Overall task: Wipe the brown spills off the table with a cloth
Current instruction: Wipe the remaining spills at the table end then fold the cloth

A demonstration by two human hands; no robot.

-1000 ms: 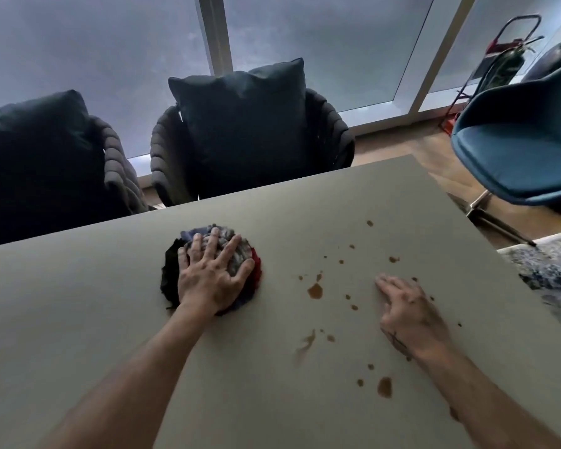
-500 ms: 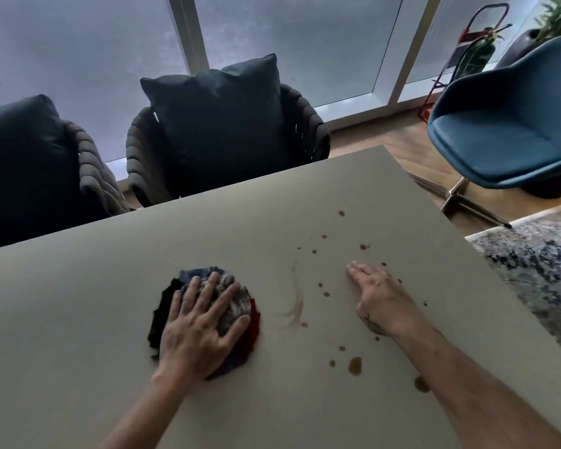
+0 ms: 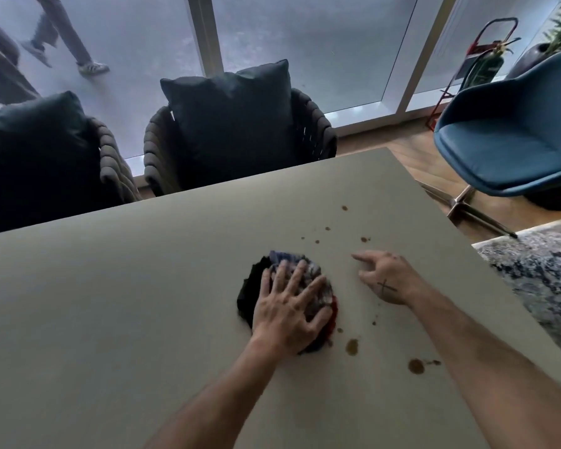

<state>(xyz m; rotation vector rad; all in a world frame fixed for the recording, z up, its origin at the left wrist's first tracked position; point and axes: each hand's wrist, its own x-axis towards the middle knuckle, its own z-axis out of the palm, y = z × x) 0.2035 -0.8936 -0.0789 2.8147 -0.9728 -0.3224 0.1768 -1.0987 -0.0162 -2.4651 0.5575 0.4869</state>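
While the left hand presses flat, the lines below set out where things lie on the table.

Left hand: the left hand [image 3: 289, 314] lies palm down on the cloth [image 3: 318, 288], fingers spread wide and flat across it, thumb out toward 3 o'clock; it pins the bundle to the table rather than clutching it.

Cloth: a crumpled bundle, dark at its 9 o'clock side, blue and white on top, red along its 4 o'clock edge, lying on the table [image 3: 110, 303] a little right of the middle of the view.

Right hand: the right hand [image 3: 386, 277] rests on the table just beside the cloth at its 3 o'clock, not touching it; the fingers are loosely open and point toward 10 o'clock, holding nothing. A small cross mark shows on its back.

Brown spills, far group: small brown drops [image 3: 365, 239] are scattered at 12 to 1 o'clock from the right hand, the farthest one [image 3: 344, 208] nearest the table's far edge.

Brown spills, near group: a larger brown blot [image 3: 352, 346] lies at 5 o'clock from the cloth, just beside its red edge; another round blot [image 3: 416, 366] lies farther out the same way, under the right forearm's line. Tiny specks sit between cloth and right wrist.

Beyond the table: two dark cushioned chairs [image 3: 237, 124] at 12 o'clock, a blue shell chair [image 3: 512, 140] at 2 o'clock, a patterned rug [image 3: 538, 273] at 3 o'clock.
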